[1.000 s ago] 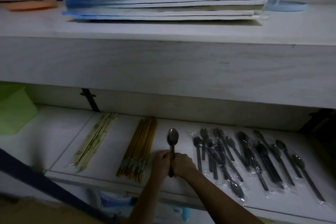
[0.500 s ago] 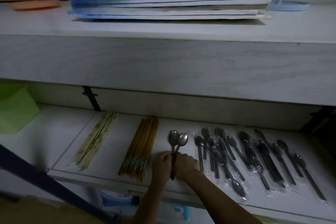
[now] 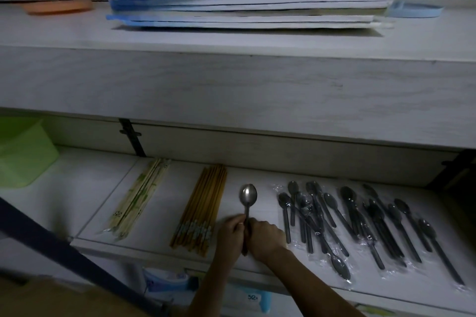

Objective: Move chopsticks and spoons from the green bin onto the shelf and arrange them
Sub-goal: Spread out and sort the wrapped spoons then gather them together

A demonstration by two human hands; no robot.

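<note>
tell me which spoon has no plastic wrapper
The shiny silver metal spoon held by the left hand and right hand; the dark spoons beside it all lie in clear plastic.

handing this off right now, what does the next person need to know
Left hand and right hand: both have a grip on the handle of the spoon, which is on the shelf, bowl pointing back.
Done: pale chopsticks and brown chopsticks bundled to its left; wrapped spoons to its right, overlapping.
Left: release the spoon straight, tidy the wrapped spoons, check the green bin; its inside is hidden.
</note>
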